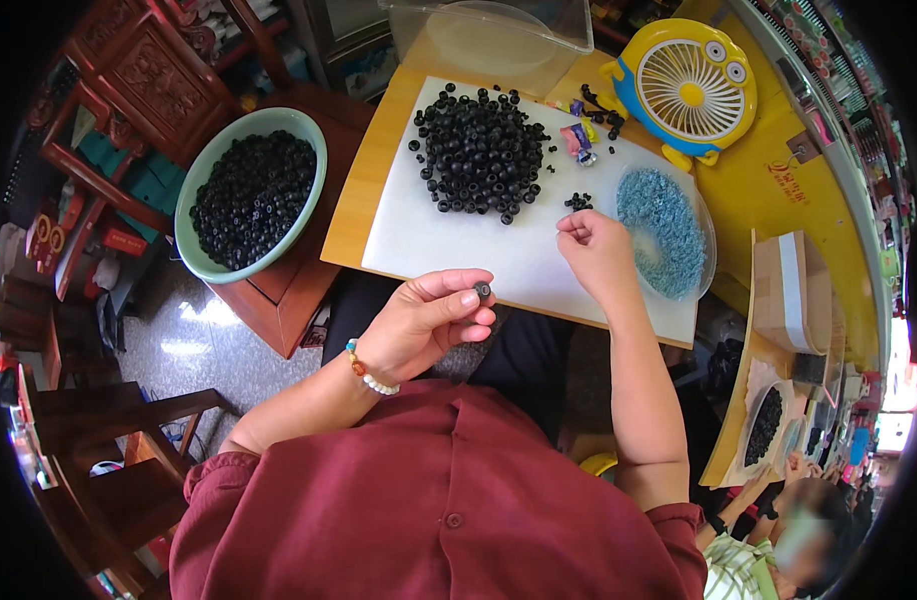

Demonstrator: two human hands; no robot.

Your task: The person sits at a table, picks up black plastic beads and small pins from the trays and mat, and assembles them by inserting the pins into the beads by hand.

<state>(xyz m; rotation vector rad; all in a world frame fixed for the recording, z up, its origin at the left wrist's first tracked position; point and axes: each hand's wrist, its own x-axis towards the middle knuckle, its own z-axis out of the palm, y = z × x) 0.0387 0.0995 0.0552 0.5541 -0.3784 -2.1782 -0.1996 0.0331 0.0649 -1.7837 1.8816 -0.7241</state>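
A black round bead (482,290) with a hole sits pinched between the thumb and forefinger of my left hand (428,315), just off the near edge of the white board (398,240). My right hand (595,250) is over the board's right part, its fingers drawn together; whatever they hold is too small or hidden to make out. Just beyond those fingertips lies a small cluster of tiny black pieces (578,201). A big heap of black beads (483,150) covers the board's far middle. To the right, a clear shallow dish (712,255) holds small blue pieces (668,215).
At left, a pale green bowl (321,150) full of black beads stands on a wooden seat. A yellow and blue fan (690,95) and small colourful wrapped items (580,140) are at far right. Behind the heap stands a clear plastic bin (488,35). Another person (778,550) works at lower right.
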